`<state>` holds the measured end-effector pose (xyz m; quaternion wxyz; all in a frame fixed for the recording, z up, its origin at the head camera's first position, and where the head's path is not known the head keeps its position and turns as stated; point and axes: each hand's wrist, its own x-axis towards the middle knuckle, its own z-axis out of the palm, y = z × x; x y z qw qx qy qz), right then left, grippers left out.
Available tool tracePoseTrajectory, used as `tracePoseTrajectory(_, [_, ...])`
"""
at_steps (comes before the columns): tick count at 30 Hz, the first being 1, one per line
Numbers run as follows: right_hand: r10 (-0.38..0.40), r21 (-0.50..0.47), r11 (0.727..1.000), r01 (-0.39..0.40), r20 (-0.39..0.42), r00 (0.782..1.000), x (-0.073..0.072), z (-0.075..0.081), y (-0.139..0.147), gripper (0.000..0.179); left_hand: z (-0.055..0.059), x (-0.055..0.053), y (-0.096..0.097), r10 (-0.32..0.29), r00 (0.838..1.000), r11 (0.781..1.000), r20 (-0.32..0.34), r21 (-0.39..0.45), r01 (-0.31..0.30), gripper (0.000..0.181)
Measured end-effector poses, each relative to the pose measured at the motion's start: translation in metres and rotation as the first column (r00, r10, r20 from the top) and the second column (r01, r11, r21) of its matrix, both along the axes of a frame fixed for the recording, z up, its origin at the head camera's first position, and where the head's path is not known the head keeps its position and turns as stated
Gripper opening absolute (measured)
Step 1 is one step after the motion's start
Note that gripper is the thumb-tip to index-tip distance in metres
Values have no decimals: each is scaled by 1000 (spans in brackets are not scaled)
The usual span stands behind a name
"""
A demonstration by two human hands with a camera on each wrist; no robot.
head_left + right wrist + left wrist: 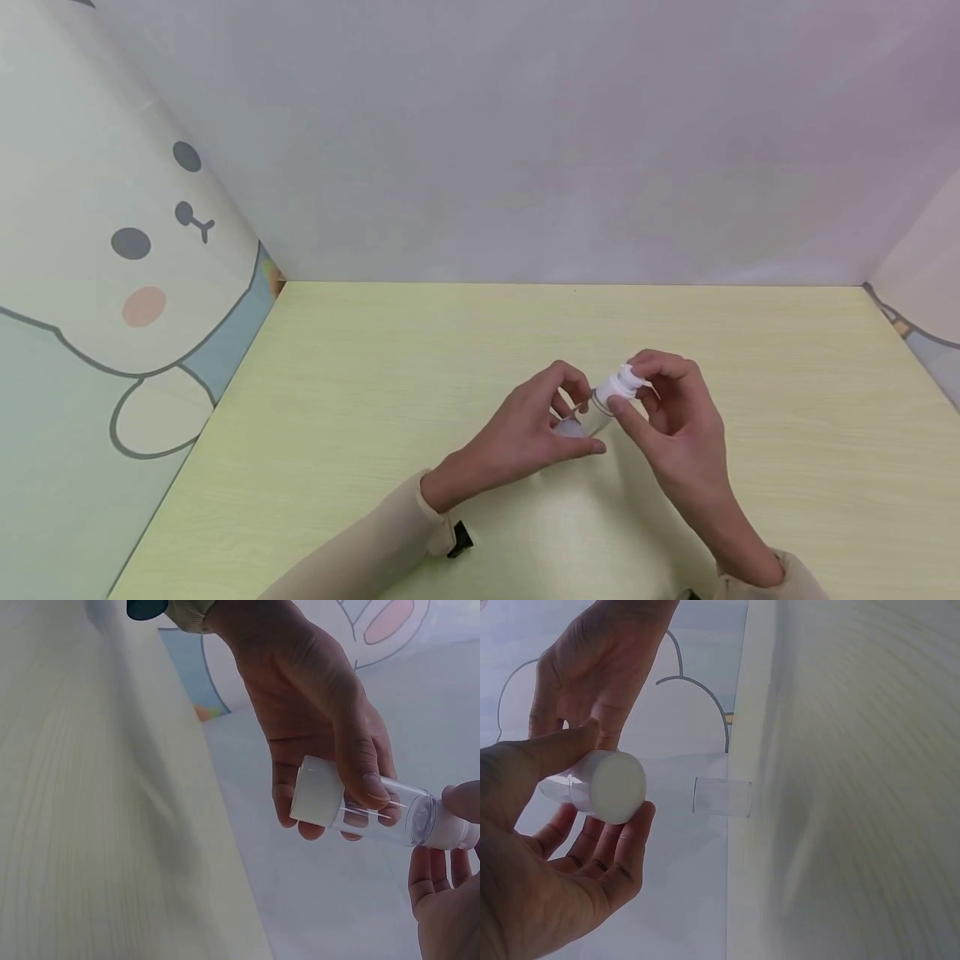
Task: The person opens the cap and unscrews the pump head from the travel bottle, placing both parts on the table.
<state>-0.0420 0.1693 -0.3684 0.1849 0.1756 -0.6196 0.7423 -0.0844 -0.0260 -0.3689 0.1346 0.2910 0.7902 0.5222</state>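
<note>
A small clear bottle [386, 814] is held tilted above the table between both hands. It has a white base [619, 787] and a white pump-like top [619, 385]. My left hand [536, 429] grips the lower part, thumb on one side and curled fingers on the other. From the right, my right hand [686, 425] pinches the white top between thumb and fingers. The right wrist view shows the left hand [322, 712] around the see-through body and the right hand [454, 907] at the top. Whether the bottle contains liquid, I cannot tell.
A clear, open-looking cylinder [722, 796] appears beyond the hands in the left wrist view; I cannot pick it out in the head view. The pale wood-grain table [375, 358] meets a plain back wall [525, 150]. A cartoon-printed panel [75, 250] borders the left side.
</note>
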Motion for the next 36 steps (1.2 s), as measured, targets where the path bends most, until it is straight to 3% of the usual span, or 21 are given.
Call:
tracePoseTrajectory(6, [-6, 37, 999, 4, 48, 999, 3, 2, 2, 46, 0, -1, 0, -2, 1000, 1000, 12, 11, 1, 50])
tracePoseTrajectory(13, [108, -41, 993, -112, -97, 989, 0, -1, 3, 41, 0, 0, 0, -13, 999, 1000, 41, 20, 12, 50])
tracePoseTrajectory(18, [131, -77, 987, -141, -127, 983, -1, -4, 1, 45, 0, 0, 0, -8, 1000, 1000, 30, 17, 7, 50])
tracePoseTrajectory(27, [10, -39, 999, -10, -3, 1000, -1, -1, -1, 51, 0, 0, 1, -8, 1000, 1000, 19, 11, 8, 50])
tracePoseTrajectory(33, [-57, 18, 998, 55, 174, 983, 3, 3, -3, 52, -1, 1, 1, -17, 1000, 1000, 15, 5, 17, 49])
tracePoseTrajectory(36, [-55, 20, 998, 52, 176, 983, 3, 2, -3, 51, -1, 1, 0, -19, 1000, 1000, 10, 0, 19, 49])
